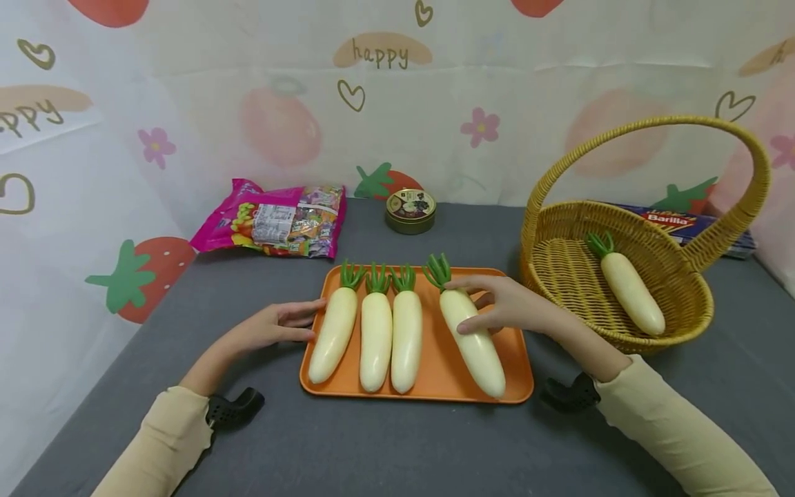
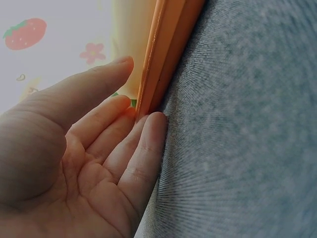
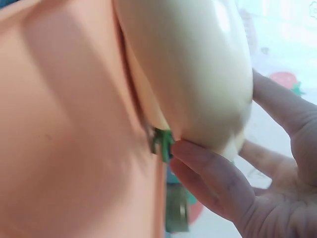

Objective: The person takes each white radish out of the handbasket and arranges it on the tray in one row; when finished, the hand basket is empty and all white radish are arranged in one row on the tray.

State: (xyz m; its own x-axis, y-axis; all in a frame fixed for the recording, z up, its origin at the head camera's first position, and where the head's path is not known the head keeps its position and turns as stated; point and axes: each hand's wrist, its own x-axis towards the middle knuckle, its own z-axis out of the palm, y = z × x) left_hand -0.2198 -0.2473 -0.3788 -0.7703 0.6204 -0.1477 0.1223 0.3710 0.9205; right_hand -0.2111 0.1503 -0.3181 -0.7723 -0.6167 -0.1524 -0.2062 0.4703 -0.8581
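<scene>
My right hand (image 1: pixel 506 305) grips a white radish (image 1: pixel 473 338) near its leafy top, thumb on one side and fingers on the other. That radish slants over the right part of an orange tray (image 1: pixel 437 386). In the right wrist view the radish (image 3: pixel 193 64) looms large between the thumb and fingers. Three more white radishes lie side by side on the tray, the leftmost radish (image 1: pixel 334 335) tilted a little. My left hand (image 1: pixel 276 324) has its fingers extended at the tray's left edge. In the left wrist view its fingertips meet the tray rim (image 2: pixel 161 64), palm empty.
A yellow wicker basket (image 1: pixel 689 314) with a tall handle stands at the right, one white radish (image 1: pixel 632 293) inside. Behind it lies a blue Barilla box (image 1: pixel 677 221). Toward the back are a pink candy bag (image 1: pixel 273 221) and a round tin (image 1: pixel 410 212), before a printed curtain (image 1: pixel 422 138).
</scene>
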